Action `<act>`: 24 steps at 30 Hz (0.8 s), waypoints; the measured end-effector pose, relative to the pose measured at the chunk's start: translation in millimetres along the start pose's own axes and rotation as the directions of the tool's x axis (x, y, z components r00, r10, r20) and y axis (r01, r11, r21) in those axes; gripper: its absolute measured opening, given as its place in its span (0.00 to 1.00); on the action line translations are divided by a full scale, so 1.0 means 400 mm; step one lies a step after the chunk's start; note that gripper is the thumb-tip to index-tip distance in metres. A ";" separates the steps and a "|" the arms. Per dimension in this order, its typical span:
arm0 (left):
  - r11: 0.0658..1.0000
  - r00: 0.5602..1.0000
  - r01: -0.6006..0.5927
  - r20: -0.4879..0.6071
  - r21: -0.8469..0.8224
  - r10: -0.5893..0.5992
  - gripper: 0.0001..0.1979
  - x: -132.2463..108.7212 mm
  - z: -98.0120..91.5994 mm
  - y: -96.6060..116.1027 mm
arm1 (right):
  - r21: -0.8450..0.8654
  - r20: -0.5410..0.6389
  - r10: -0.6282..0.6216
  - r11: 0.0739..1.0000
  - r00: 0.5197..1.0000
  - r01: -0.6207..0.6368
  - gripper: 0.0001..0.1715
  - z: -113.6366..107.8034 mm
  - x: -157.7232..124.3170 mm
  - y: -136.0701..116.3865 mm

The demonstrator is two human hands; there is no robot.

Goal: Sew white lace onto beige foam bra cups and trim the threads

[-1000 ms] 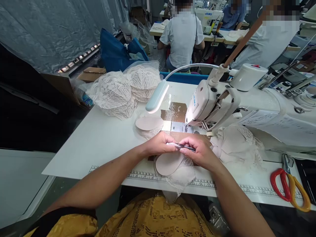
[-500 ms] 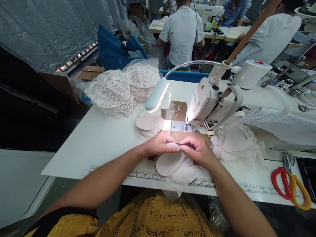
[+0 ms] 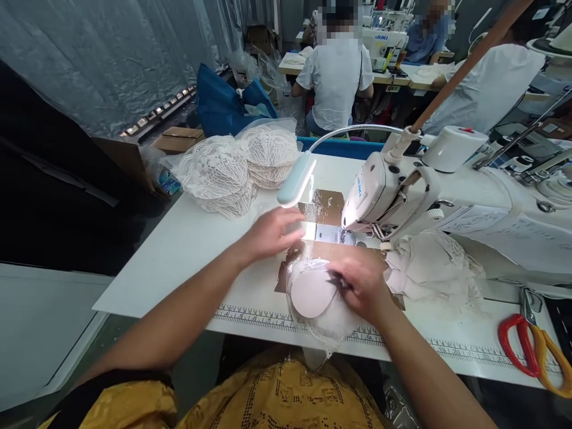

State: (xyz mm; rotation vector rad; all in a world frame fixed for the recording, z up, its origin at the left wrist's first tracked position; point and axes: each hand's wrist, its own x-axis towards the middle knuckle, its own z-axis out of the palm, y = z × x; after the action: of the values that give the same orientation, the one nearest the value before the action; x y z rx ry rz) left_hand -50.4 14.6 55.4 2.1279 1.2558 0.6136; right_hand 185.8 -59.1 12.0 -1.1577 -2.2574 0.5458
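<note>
My right hand point(image 3: 360, 285) is closed on a small dark tool point(image 3: 336, 280) and rests on a pale pink padded cup point(image 3: 310, 293), which has white lace under it, near the table's front edge. My left hand point(image 3: 273, 232) has its fingers stretched out. It hovers over the table just left of the sewing machine's needle plate point(image 3: 328, 233) and is slightly blurred. It holds nothing that I can see and covers the spot where another pink cup lay.
A white sewing machine point(image 3: 402, 190) with a gooseneck lamp point(image 3: 295, 179) fills the right. Stacked lace cups point(image 3: 232, 170) sit at the back left, and a heap of sewn pieces point(image 3: 431, 268) lies under the machine arm. Red and yellow scissors point(image 3: 529, 351) lie at the right. Other people sit at machines behind.
My left hand let go of the cup and moved up and back toward the needle plate. My right hand stayed on the cup with the tool. The camera shifted slightly.
</note>
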 end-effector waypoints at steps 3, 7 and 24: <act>0.969 0.991 0.135 -0.024 0.208 -0.133 0.25 0.034 -0.040 -0.042 | -0.081 0.204 -0.209 0.970 0.956 0.229 0.18 0.018 0.006 -0.031; 0.937 0.955 0.269 0.064 0.222 -0.290 0.19 0.059 -0.045 -0.086 | -0.130 0.381 -0.160 0.966 0.911 0.224 0.13 -0.002 0.010 -0.050; 0.934 0.968 0.145 0.242 -0.328 -0.065 0.11 -0.013 -0.009 -0.040 | 0.247 0.102 0.402 0.876 0.910 -0.414 0.16 -0.098 -0.003 0.021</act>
State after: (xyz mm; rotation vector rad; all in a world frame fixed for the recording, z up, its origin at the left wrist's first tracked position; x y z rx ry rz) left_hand -64.8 16.7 46.5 1.7721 1.0430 0.4852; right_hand 216.1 -51.1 37.2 -1.4979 -1.9005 1.0158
